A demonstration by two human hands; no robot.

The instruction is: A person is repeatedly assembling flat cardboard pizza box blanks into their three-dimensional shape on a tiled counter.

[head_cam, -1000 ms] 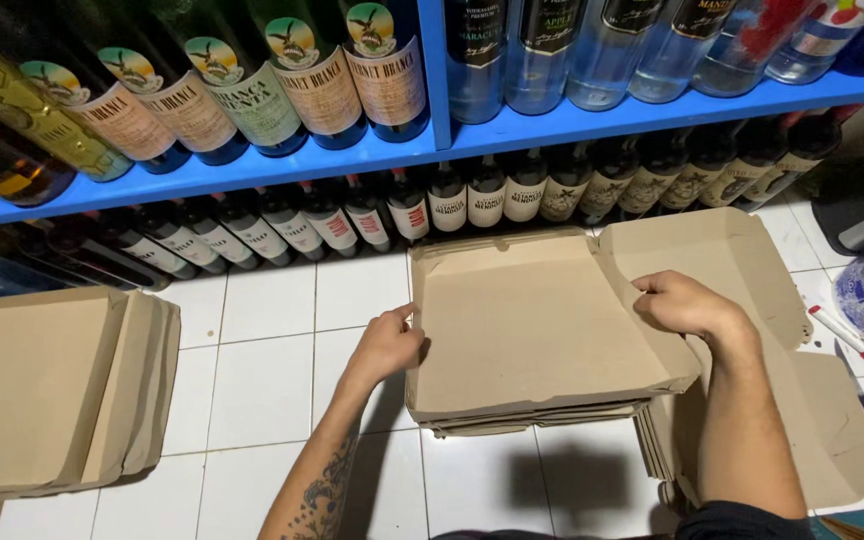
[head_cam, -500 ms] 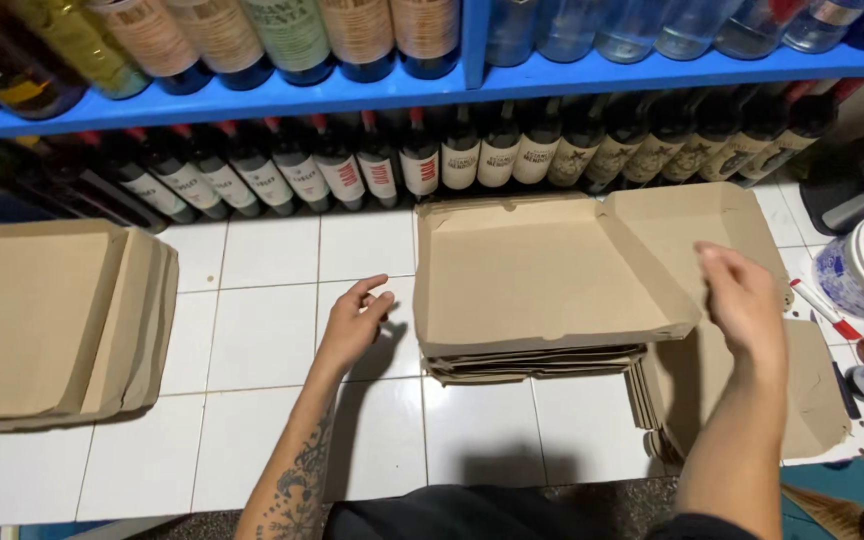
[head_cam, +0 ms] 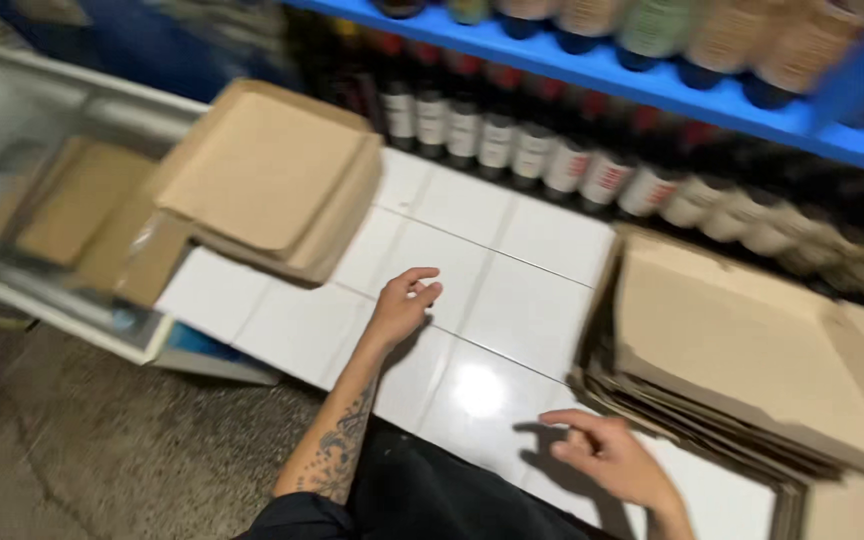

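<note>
- At far left a glass-fronted case stands on the floor, with brown cardboard showing through its pane; the view is blurred there, so what lies inside is hard to tell.
- Just right of it a stack of folded cardboard boxes rests on the white tiled floor.
- The left hand hovers over the bare tiles, fingers loosely curled and apart, holding nothing.
- Behind, a row of dark bottles lines the floor under a blue shelf.
- The right hand is empty too, fingers loosely bent, just beside the near left corner of a pile of flat cardboard box blanks.
- The two hands are well apart.
</note>
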